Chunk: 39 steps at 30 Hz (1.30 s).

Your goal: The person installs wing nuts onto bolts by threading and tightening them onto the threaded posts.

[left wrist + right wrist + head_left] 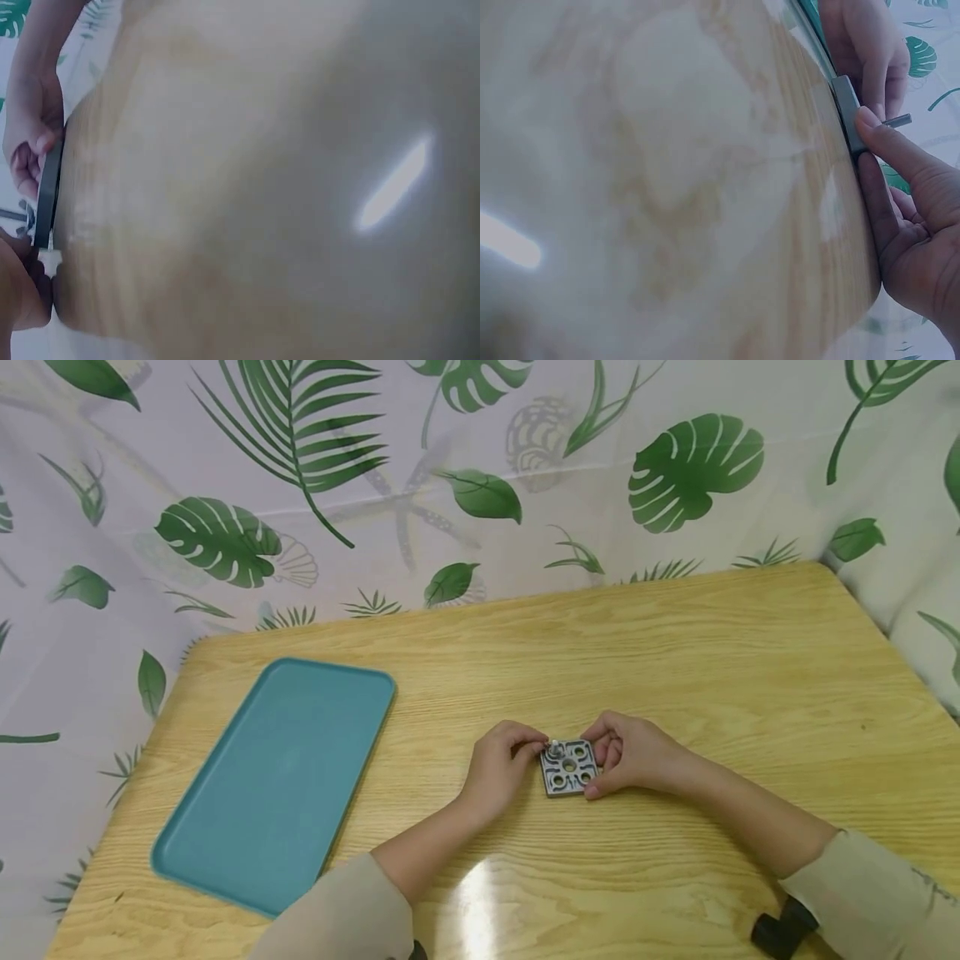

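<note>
A square grey metal plate (569,767) with several round holes sits just right of the middle of the wooden table. A small silver bolt (556,749) stands at its far left corner; in the right wrist view the bolt's shank (898,120) sticks out from the plate's face. My left hand (501,766) has its thumb and index finger pinched together at that bolt, its fingertips partly hiding it. From the other side, my right hand (637,753) grips the plate's right edge between thumb and fingers. The left wrist view shows the plate (49,187) edge-on between both hands.
A blue-green tray (273,785) lies on the left part of the wooden table (465,668). Behind the table hangs a leaf-printed cloth (405,460). A black device (783,931) is at the right sleeve.
</note>
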{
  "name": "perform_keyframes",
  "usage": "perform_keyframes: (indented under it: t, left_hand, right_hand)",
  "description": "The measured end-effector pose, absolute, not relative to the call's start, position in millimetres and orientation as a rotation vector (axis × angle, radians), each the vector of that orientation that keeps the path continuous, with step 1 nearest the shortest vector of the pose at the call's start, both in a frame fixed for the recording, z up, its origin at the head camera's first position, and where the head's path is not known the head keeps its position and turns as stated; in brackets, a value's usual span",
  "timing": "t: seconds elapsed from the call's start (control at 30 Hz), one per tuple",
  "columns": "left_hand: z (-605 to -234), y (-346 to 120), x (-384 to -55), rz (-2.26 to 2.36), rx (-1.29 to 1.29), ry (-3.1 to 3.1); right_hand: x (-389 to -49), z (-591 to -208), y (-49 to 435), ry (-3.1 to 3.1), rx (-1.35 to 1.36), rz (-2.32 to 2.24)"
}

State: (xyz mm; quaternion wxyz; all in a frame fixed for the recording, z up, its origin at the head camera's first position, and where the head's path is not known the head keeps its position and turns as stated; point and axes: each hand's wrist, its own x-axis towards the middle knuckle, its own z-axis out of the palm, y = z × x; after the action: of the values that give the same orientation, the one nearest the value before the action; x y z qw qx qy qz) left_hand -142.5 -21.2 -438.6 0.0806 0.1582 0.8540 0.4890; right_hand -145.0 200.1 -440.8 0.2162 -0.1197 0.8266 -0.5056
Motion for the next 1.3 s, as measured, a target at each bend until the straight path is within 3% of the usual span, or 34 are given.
perform_keyframes:
  t: [0.53, 1.07, 1.3]
  left_hand:
    - [-433, -18, -176, 1.227, 0.673, 2.346]
    - [-444, -29, -137, 1.505, 0.56, 2.41]
    - [-447, -26, -144, 1.455, 0.613, 2.479]
  right_hand:
    - [-144, -439, 200, 2.29, -0.326, -1.397]
    - [-142, -437, 199, 2.288, -0.326, -1.42]
    - [-142, -438, 200, 2.278, -0.35, -1.425]
